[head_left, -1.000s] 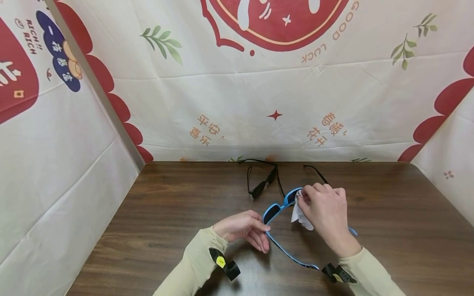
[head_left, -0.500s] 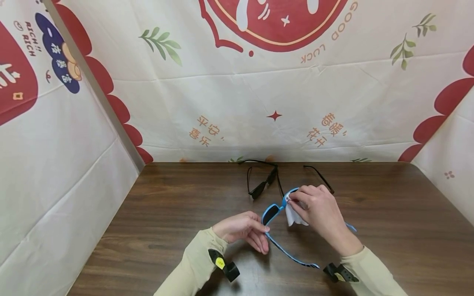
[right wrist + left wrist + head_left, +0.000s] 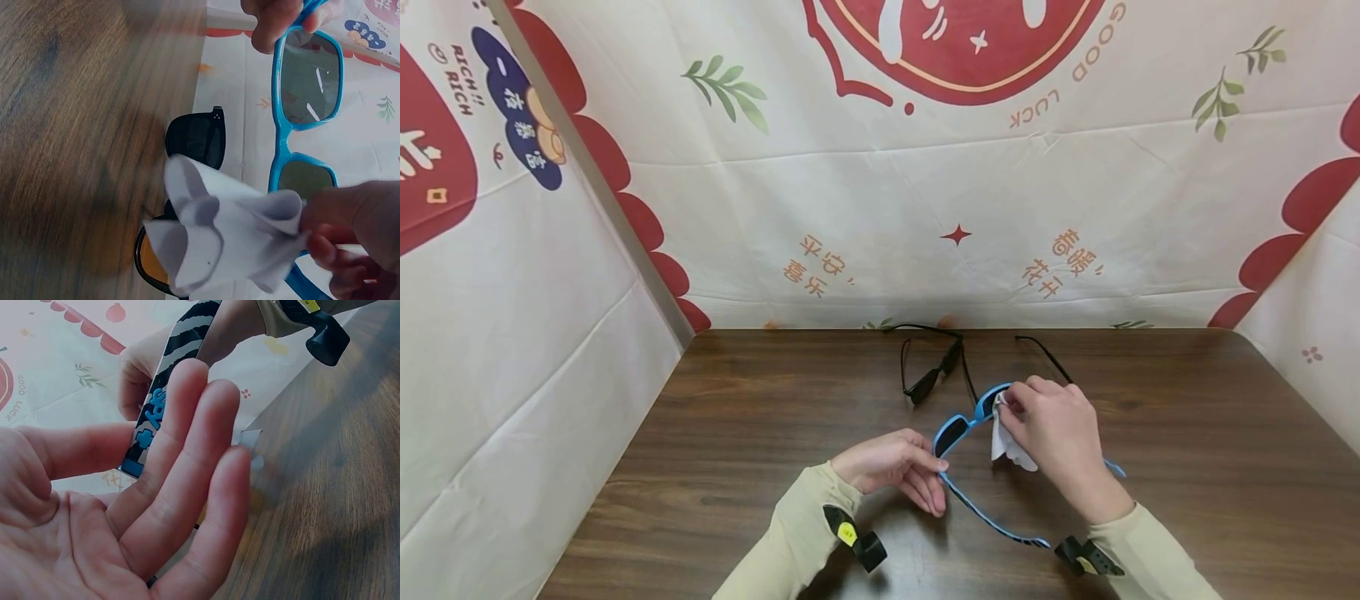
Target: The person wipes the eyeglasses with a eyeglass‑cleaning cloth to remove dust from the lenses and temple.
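Blue-framed sunglasses [image 3: 952, 434] with dark lenses are held over the table, temples unfolded toward the person. My left hand [image 3: 895, 468] pinches them at the corner beside one lens. In the left wrist view, a striped temple [image 3: 187, 337] with blue raised lettering rises past the fingers. Between thumb and fingers, my right hand [image 3: 1060, 429] grips a crumpled white cloth [image 3: 1011, 446] at the other lens. The right wrist view shows the cloth [image 3: 234, 244] hanging in folds, with that lens [image 3: 306, 178] partly behind the right hand [image 3: 356, 219].
Black sunglasses [image 3: 927, 383] lie unfolded on the wooden table [image 3: 737, 433] behind the blue pair. A thin black temple [image 3: 1045, 354] shows beyond the right hand. Black-framed glasses with an amber lens [image 3: 153, 262] appear in the right wrist view. A printed cloth backdrop [image 3: 880, 192] stands behind the table.
The right hand and cloth shift left across the lens toward the nose bridge, then back right. The left hand and blue sunglasses stay almost still.
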Demonstrator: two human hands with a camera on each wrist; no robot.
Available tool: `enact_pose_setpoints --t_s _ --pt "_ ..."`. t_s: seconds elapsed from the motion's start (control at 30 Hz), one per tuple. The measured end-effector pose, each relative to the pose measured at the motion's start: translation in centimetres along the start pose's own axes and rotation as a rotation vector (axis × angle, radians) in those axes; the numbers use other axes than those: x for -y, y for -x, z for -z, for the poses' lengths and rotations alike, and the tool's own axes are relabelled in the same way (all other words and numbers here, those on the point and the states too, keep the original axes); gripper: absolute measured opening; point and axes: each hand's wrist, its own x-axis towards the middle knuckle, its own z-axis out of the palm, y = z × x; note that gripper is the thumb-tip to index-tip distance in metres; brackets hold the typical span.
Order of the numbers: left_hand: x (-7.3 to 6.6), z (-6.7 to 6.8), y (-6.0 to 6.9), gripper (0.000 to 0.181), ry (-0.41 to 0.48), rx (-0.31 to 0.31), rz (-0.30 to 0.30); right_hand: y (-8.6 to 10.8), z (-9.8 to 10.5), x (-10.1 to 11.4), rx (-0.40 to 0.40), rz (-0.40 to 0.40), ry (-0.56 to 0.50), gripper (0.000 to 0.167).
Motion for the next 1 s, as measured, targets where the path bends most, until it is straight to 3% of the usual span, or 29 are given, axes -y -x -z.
enact_pose_setpoints --t_s 0.17,0.43,0.67,1.0 --pt "-0.04 -0.09 -0.01 0.015 0.000 -0.005 -0.003 0.02 -0.14 -0.03 -0.079 -0.050 -0.052 0.017" --pt "0.03 0.00 0.07 0.014 0.000 -0.004 -0.003 -0.35 -0.33 -0.35 -0.123 0.098 -0.158 0.021" --pt "0.10 0.06 0.03 0.015 0.002 0.013 -0.003 -0.48 -0.39 -0.32 -0.111 0.219 -0.172 0.019" --pt "-0.06 -0.13 -0.02 0.018 0.011 0.019 0.000 -0.37 -0.26 -0.52 -0.004 0.200 -0.076 0.015"
